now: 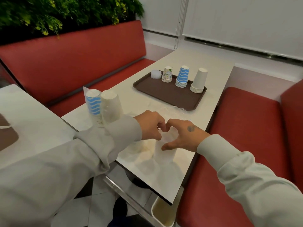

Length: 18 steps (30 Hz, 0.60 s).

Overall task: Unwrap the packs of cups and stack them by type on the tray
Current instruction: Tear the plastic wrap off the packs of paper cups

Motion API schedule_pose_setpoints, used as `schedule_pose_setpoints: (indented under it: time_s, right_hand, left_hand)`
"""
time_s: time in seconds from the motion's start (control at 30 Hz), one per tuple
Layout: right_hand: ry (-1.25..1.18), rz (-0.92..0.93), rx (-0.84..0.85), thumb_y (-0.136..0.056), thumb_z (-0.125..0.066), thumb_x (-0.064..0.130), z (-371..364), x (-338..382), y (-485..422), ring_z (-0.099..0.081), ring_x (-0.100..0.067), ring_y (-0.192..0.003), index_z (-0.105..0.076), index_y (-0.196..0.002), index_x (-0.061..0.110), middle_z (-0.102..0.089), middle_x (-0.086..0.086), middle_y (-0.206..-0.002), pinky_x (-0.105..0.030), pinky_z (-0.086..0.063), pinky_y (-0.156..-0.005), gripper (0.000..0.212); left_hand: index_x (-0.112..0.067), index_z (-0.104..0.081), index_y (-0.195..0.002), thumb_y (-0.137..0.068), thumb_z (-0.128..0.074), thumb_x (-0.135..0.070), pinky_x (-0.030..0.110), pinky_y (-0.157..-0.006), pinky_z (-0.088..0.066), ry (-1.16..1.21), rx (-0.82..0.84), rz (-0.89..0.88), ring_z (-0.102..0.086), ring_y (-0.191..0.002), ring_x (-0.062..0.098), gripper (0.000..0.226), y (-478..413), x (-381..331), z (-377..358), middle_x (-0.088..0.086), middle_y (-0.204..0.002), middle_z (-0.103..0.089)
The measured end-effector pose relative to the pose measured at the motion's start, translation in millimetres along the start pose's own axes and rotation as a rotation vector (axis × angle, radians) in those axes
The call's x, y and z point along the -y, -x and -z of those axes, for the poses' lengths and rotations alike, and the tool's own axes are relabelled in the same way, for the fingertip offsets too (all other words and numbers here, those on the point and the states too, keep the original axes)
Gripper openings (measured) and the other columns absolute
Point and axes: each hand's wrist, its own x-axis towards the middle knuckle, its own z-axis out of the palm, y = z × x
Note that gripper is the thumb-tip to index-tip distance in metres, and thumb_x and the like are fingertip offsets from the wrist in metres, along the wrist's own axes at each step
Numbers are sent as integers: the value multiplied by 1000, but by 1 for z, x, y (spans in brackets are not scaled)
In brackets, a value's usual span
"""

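Wrapped pack of clear plastic cups (164,150) stood on the white table (147,102) directly under both hands, near the table's close edge. Left hand (150,125) and right hand (182,135) met over its top, fingers curled in and pinching the clear wrap at the pack's upper end; both were closed narrow on the plastic, fingertips almost touching each other. Right thumb pressed against the pack's side below. Both arms wore light grey sleeves. Just left of the left hand, partly behind its sleeve, stood two more wrapped packs touching each other: a blue zigzag cup pack (93,104) and a plain white cup pack (111,106), both tilted slightly. Loose clear wrapper (165,108) lay crumpled on the table just beyond the hands, between them and the brown tray (170,94). Tray sat well beyond the hands at the far part of the table. On it, upside-down stacks in a row from left to right: a low stack of clear cups (156,74), floral print cups (167,74), blue zigzag cups (182,76), tall plain white cups (198,80). Stacks stood apart from each other. Red bench seats (242,128) ran on both sides of the table.
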Motion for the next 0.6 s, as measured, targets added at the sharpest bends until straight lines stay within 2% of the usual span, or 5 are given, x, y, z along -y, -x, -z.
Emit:
schedule_pose_setpoints:
  time_s: [0.1, 0.23, 0.37, 0.5, 0.6]
  right_hand:
    - [-3, -31, 27, -65, -84, 57, 1, -1, 2, -55, -17, -95, -43, -109, 33, -54, 11, -101, -31, -50, -79, 65]
    - [-62, -18, -35, -59, -79, 69, 9, 1, 2, -54, -14, -114, -42, -109, 36, -56, 8, -117, -40, -50, -95, 70]
    - [-150, 57, -147, -68, -75, 67, 17, 12, -3, -54, -8, -116, -46, -109, 38, -55, 14, -121, -39, -49, -98, 59]
    - [-201, 116, -226, -78, -74, 57, 18, 34, -12, -56, -9, -112, -49, -110, 34, -56, 13, -120, -39, -51, -98, 46]
    - [-192, 146, -235, -82, -73, 52, 11, 50, -20, -57, -10, -110, -53, -111, 32, -58, 11, -121, -40, -50, -97, 41]
  left_hand:
    - [-27, -71, -102, -78, -73, -19, 34, -92, -54, 1, -28, 11, -64, -101, 9, 25, 5, 1, 1, -9, -101, -65]
    - [-28, -70, -103, -80, -73, -24, 31, -93, -54, 63, -107, 13, -65, -99, 4, 24, 15, 8, 13, -11, -101, -68]
    - [-25, -71, -106, -83, -73, -23, 22, -89, -53, 184, -243, 42, -67, -93, 0, 23, 36, 22, 33, -14, -95, -70]
    - [-26, -72, -98, -83, -74, -19, 21, -83, -54, 316, -379, 83, -68, -88, 2, 17, 55, 49, 43, -11, -93, -73]
    - [-22, -73, -94, -83, -74, -15, 10, -75, -50, 336, -431, 118, -67, -85, 1, 13, 65, 68, 42, -10, -90, -72]
